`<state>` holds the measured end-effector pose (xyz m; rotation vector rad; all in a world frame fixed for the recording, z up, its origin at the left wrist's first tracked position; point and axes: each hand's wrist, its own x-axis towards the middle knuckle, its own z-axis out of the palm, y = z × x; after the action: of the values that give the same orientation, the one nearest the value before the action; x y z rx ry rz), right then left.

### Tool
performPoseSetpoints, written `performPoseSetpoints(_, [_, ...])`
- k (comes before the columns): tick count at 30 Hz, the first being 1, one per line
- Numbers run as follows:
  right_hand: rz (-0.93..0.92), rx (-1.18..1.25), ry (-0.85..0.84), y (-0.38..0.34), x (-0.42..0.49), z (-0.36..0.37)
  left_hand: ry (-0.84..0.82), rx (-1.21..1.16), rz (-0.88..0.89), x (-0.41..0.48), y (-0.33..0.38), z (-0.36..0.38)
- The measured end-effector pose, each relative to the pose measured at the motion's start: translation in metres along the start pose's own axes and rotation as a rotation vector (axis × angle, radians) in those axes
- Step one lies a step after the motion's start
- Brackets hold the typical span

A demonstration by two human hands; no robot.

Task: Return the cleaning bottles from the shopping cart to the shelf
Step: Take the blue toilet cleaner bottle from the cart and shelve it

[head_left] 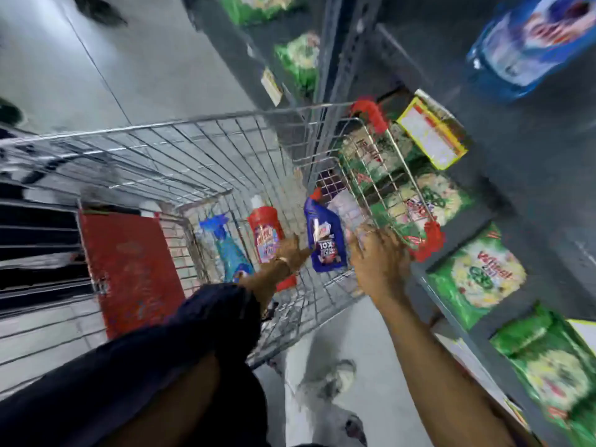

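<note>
A wire shopping cart (180,146) fills the middle of the blurred view. Inside it lie a dark blue cleaning bottle (325,237), a red bottle (266,233) with a white cap, and a light blue spray bottle (225,250). My left hand (292,253) reaches into the cart between the red and dark blue bottles, its fingers touching the dark blue one. My right hand (377,256) is closed around a pale, clear-looking bottle (350,211) at the cart's right wall. The grey shelf (503,217) stands just right of the cart.
Green detergent bags (483,279) fill the lower shelf levels, and a blue pack (529,43) lies higher up. A yellow-edged price tag (430,133) hangs off the shelf. A red flap (129,266) covers the cart's near end. Grey floor lies beyond, with my shoe (338,379) below.
</note>
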<state>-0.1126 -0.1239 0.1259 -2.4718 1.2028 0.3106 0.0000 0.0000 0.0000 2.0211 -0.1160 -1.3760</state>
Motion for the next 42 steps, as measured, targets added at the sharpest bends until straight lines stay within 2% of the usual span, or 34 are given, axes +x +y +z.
performPoseSetpoints(1, [0.006, -0.029, 0.017, 0.002, 0.003, 0.003, -0.024, -0.09, -0.045, 0.012, -0.003, 0.009])
performPoseSetpoints(3, [-0.011, -0.06, 0.064, 0.007, 0.008, 0.012, 0.095, -0.002, -0.1, 0.04, 0.005, 0.027])
performPoseSetpoints(9, [0.008, -0.071, 0.074, 0.012, 0.012, 0.019, 0.3, -0.233, -0.155, 0.072, 0.022, 0.069])
performPoseSetpoints(13, [0.014, -0.076, 0.105, 0.011, 0.01, 0.02, 0.351, -0.316, -0.115, 0.063, 0.016, 0.067])
performPoseSetpoints(17, [-0.008, 0.063, 0.176, 0.009, 0.008, 0.017, 0.275, -0.248, -0.012, 0.044, 0.015, 0.038])
performPoseSetpoints(21, [-0.045, 0.22, 0.101, 0.009, 0.001, 0.0, 0.172, -0.297, 0.212, -0.015, 0.049, 0.0])
performPoseSetpoints(22, [-0.015, 0.372, 0.042, 0.008, -0.001, -0.007, 0.152, -0.327, 0.266, -0.034, 0.06, -0.008])
performPoseSetpoints(25, [0.064, 1.128, -0.157, 0.005, -0.024, -0.045, 0.067, -0.358, 0.446, -0.101, 0.101, -0.021])
performPoseSetpoints(26, [0.058, 1.302, -0.201, 0.009, -0.037, -0.057, 0.041, -0.339, 0.49, -0.126, 0.115, -0.021])
performPoseSetpoints(28, [0.04, 1.469, -0.217, 0.024, -0.068, -0.076, -0.02, -0.292, 0.554, -0.173, 0.138, -0.015])
performPoseSetpoints(36, [0.17, 1.562, 0.04, 0.125, -0.185, -0.113, -0.391, -0.116, 0.523, -0.273, 0.158, 0.066])
performPoseSetpoints(42, [0.312, 1.547, 0.247, 0.181, -0.25, -0.12, -0.532, 0.009, 0.566, -0.307, 0.163, 0.14])
